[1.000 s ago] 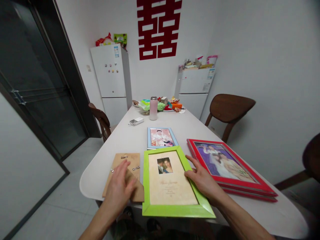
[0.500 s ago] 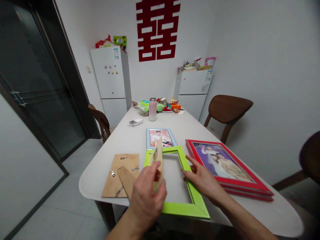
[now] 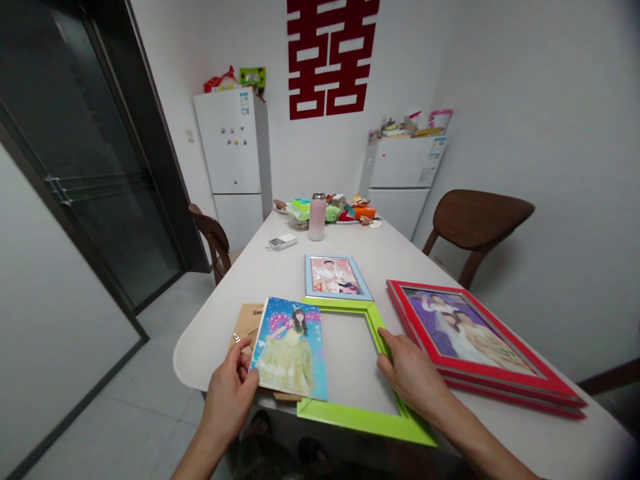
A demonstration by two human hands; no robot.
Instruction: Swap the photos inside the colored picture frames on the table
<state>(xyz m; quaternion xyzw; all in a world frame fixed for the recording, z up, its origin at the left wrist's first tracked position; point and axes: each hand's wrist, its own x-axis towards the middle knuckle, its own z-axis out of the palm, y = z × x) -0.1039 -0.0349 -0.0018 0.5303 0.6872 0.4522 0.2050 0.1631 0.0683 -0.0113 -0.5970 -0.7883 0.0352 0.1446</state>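
White table point(image 3: 240, 293), carrying: stack of red picture frames point(image 3: 500, 377), to the right; lime-green picture frame point(image 3: 350, 417), flat, its opening unfilled; blue-framed photo point(image 3: 335, 277), just beyond it. Right hand point(image 3: 413, 377), spread, fingers resting on the green frame's right side. Left hand point(image 3: 227, 393), pinching the lower left edge of a photo print point(image 3: 289, 350), held tilted over the frame's left side, partly covering a brown backing board point(image 3: 247, 320).

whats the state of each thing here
left hand, pinching the printed photo
printed photo, unframed, held tilted
right hand, resting on the lime green frame
lime green frame, face up, no picture in it
backing board, off the frame
blue frame, flat, photo inside
red frames, stacked flat
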